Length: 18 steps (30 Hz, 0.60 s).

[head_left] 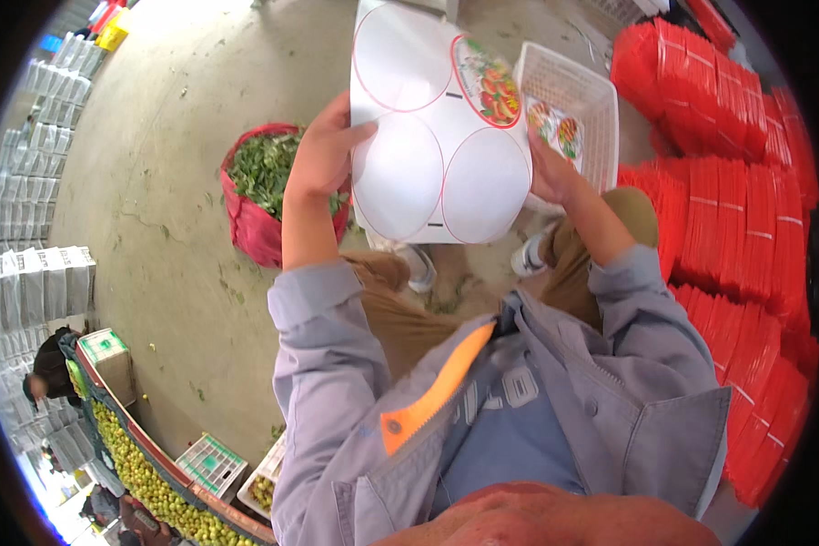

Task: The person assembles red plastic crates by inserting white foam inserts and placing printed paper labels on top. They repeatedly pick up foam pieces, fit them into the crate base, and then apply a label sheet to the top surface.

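Note:
Both my hands hold a white label sheet upright above my knees. Three of its outlined ovals are plain white; at the upper right sits one oval label with a fruit picture. My left hand is closed on the sheet's left edge, thumb on the front and fingers behind. On the right edge my right hand grips, its fingers partly hidden by the sheet. Just beyond that hand stands a white plastic crate with more fruit-picture labels in it.
Left of the sheet, a red sack of green leaves stands on the concrete floor. Bundled red packaging is piled high at right. At lower left, yellow-green fruit fills a long trough, with people beside it. Stacked crates line the left.

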{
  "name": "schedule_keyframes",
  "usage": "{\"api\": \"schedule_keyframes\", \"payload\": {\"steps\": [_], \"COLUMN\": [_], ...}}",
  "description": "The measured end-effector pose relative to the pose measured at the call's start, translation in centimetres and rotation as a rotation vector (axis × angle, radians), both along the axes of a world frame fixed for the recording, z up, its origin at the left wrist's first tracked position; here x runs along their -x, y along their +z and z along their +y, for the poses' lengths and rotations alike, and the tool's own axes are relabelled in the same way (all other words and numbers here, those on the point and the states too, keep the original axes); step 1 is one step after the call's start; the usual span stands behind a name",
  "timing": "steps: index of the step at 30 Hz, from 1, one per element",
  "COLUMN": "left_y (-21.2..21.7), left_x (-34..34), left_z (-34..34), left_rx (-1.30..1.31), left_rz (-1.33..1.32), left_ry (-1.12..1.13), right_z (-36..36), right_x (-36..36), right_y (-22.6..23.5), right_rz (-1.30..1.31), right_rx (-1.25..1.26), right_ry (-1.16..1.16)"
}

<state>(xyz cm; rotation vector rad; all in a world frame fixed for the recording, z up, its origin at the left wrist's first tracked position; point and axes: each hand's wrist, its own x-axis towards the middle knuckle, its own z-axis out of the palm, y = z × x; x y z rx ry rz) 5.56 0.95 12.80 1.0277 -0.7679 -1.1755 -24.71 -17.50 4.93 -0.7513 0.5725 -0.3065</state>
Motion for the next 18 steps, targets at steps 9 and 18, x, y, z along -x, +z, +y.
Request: {"api": "schedule_keyframes", "payload": {"steps": [9, 18], "left_y": [-9.9, -12.4], "left_x": [15.7, 19.9], "left_z": [-4.1, -6.6], "left_rx": [-0.206, -0.229], "left_rz": [0.098, -0.814], "left_ry": [0.104, 0.135], "right_z": [-6.9, -9.8], "right_x": [9.7, 19.6], "right_y": [-1.2, -4.9], "right_rz": [0.321, 0.481], "right_rx": [0.156, 0.349], "right_ry": [-0.113, -0.579]}}
